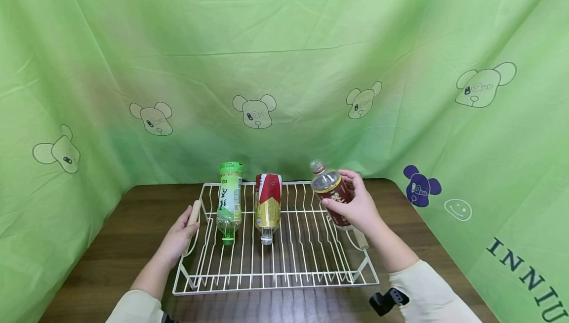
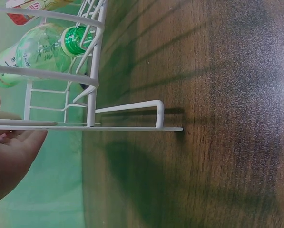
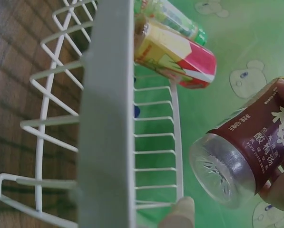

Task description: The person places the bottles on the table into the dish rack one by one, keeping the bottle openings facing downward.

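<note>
My right hand [image 1: 357,207] grips a clear plastic bottle [image 1: 338,199] with a dark brown label, over the right side of a white wire rack [image 1: 275,277]. It leans left, its mouth up and without a cap, and its clear base shows in the right wrist view. At the rack's left side, my left hand [image 1: 180,236] holds the pale handle [image 1: 194,213]. A green bottle [image 1: 230,199] stands neck down in the rack's left part. Beside it, a bottle with a red and gold label [image 1: 268,199] is also neck down.
The rack rests on a dark wood table [image 1: 115,244]. A second pale handle [image 1: 360,238] is on its right side, below the held bottle. Green cloth [image 1: 284,76] printed with bear heads hangs behind and at both sides.
</note>
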The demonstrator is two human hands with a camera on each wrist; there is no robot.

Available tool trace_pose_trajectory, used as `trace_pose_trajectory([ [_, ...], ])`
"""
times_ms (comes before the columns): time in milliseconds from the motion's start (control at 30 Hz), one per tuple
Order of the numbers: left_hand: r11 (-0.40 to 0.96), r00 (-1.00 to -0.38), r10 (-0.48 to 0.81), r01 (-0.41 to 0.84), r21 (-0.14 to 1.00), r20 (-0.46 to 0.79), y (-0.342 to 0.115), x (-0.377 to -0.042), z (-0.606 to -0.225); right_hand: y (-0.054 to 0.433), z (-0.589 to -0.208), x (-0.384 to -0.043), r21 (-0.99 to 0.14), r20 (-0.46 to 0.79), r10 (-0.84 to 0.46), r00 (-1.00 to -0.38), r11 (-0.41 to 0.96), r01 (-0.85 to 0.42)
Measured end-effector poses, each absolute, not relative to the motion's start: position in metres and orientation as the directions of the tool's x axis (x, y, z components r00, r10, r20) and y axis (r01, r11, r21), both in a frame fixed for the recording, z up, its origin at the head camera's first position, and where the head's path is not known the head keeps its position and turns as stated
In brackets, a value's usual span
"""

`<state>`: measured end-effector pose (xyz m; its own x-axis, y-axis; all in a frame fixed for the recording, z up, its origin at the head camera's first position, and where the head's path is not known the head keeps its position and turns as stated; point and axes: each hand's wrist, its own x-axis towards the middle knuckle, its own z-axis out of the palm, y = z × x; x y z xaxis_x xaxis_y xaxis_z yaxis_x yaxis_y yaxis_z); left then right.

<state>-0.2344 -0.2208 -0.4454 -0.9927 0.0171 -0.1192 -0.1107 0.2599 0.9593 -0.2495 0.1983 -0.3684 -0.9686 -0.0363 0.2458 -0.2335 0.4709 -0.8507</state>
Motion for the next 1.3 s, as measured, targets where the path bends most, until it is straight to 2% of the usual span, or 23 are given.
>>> trace_pose_trajectory([
  [700,0.382,-0.997,-0.017,-0.077,0.921,-0.077,-0.221,-0.234,-0.437,0.171,-0.381,-0.254,-0.818,0.220,-0.212,-0.952,0.491,-0.299],
  [900,0.428,-0.998,-0.052,-0.042,0.903,-0.022,-0.219,-0.234,-0.424,0.165,-0.384,-0.253,-0.811,0.231,-0.277,-0.933,0.475,-0.341],
  [1100,0.419,-0.990,-0.070,0.080,0.905,0.120,-0.204,-0.234,-0.404,0.159,-0.384,-0.250,-0.793,0.233,-0.326,-0.916,0.482,-0.373],
  [1300,0.332,-0.958,0.063,0.285,0.899,0.280,-0.177,-0.232,-0.391,0.150,-0.381,-0.246,-0.746,0.205,-0.349,-0.915,0.549,-0.377],
])
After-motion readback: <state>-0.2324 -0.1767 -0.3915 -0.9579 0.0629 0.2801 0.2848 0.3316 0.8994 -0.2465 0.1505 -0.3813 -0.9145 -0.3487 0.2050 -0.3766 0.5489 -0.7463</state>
